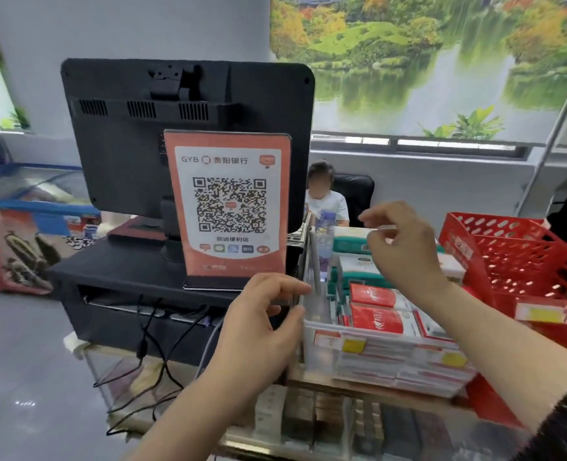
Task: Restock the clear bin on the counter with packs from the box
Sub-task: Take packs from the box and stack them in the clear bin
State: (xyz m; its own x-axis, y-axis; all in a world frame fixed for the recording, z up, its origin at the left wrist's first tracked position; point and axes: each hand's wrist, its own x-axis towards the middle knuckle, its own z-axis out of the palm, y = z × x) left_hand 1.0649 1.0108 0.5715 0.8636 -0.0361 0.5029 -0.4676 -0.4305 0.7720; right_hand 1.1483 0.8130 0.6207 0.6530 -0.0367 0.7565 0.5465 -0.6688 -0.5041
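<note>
My left grip (pixel 265 324) reaches forward, thumb and forefinger pinching the near left corner of the clear bin (pixel 318 359). My right grip (pixel 405 251) hangs higher, wrist bent down, fingers loosely curled; whether they pinch anything is too blurred to tell.

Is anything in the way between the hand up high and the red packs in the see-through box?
No, nothing visible. The right hand hovers above the open-topped clear plastic bin, and the red rectangular packs lie uncovered inside. The left hand holds the bin's left wall, off to the side.
</note>
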